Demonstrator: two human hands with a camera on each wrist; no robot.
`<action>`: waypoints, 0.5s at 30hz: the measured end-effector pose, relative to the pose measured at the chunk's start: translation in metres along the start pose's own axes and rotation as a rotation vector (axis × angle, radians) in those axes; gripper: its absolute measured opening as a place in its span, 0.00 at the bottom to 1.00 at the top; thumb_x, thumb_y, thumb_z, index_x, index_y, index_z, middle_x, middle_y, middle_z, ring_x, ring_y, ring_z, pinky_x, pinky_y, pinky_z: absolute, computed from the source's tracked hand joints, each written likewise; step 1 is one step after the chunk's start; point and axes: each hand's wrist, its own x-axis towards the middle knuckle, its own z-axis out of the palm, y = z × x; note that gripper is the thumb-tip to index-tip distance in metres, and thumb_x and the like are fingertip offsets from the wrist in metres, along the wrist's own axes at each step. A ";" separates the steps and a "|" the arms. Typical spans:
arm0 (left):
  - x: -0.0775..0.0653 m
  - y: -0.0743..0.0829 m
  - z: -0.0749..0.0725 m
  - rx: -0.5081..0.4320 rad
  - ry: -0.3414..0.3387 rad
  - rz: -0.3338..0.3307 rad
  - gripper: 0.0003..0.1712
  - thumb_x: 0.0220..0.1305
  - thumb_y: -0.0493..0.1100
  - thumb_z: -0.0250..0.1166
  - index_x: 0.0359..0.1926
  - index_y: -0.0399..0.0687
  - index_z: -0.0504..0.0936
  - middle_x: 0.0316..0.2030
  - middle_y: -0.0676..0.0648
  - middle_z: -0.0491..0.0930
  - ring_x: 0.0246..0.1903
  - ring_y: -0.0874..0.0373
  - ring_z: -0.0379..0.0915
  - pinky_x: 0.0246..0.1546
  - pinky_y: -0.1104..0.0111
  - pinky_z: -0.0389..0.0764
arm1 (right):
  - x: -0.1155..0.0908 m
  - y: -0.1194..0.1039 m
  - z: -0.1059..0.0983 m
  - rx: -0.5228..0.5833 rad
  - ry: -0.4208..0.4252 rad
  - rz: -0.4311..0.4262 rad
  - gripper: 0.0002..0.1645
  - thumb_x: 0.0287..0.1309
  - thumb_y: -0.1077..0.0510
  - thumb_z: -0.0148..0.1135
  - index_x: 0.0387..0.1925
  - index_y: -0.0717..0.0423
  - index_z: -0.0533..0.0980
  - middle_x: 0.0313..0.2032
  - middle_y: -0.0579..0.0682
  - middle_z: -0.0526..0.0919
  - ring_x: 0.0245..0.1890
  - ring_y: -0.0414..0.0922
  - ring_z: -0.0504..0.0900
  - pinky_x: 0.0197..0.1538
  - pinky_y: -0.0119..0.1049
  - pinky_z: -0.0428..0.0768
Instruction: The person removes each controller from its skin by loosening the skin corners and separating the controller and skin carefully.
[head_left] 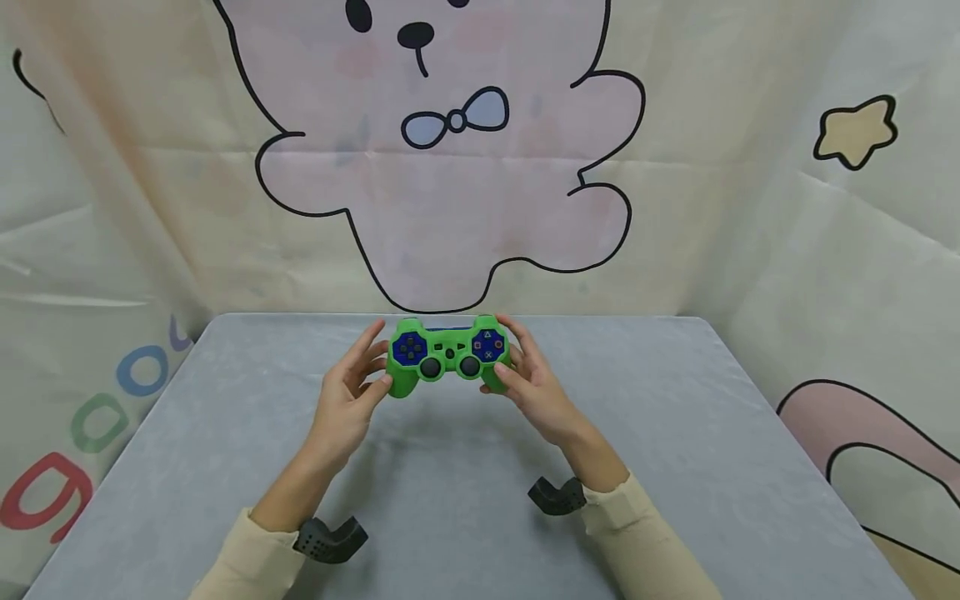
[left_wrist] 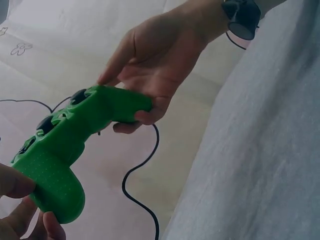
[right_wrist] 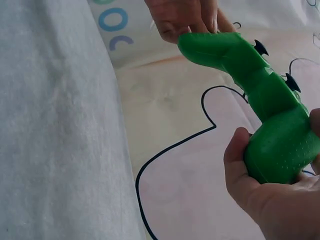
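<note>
A green game controller (head_left: 450,352) with dark blue button panels and two black thumbsticks is held up over the far part of the table, its button side facing the head camera. At its left grip, my left hand (head_left: 347,400) pinches it between thumb and fingers; the left wrist view shows those fingers (left_wrist: 20,217) at the dotted grip. My right hand (head_left: 543,398) holds the other grip, thumb on the front near the right thumbstick. From the right wrist camera, the right fingers (right_wrist: 237,160) wrap the rounded end of the controller (right_wrist: 280,145).
Below the hands lies a table with a pale grey-blue cloth (head_left: 450,517). Right behind its far edge hangs a cream curtain (head_left: 712,167) with a printed bear. Each wrist carries a black camera mount, such as the left mount (head_left: 330,542).
</note>
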 end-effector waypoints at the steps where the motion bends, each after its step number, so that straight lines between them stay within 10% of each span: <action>1: 0.000 0.001 0.000 0.005 0.003 0.011 0.41 0.71 0.26 0.53 0.79 0.60 0.57 0.69 0.42 0.68 0.58 0.61 0.69 0.52 0.80 0.76 | -0.001 -0.001 0.001 -0.016 -0.017 -0.013 0.38 0.78 0.62 0.46 0.79 0.38 0.45 0.65 0.49 0.71 0.55 0.40 0.79 0.52 0.34 0.82; 15: -0.003 0.007 0.001 -0.066 -0.017 0.036 0.46 0.64 0.21 0.47 0.79 0.58 0.57 0.60 0.52 0.71 0.57 0.58 0.69 0.46 0.77 0.78 | -0.005 -0.007 -0.004 -0.022 -0.147 -0.006 0.50 0.71 0.64 0.58 0.81 0.39 0.42 0.66 0.50 0.69 0.50 0.40 0.80 0.51 0.31 0.82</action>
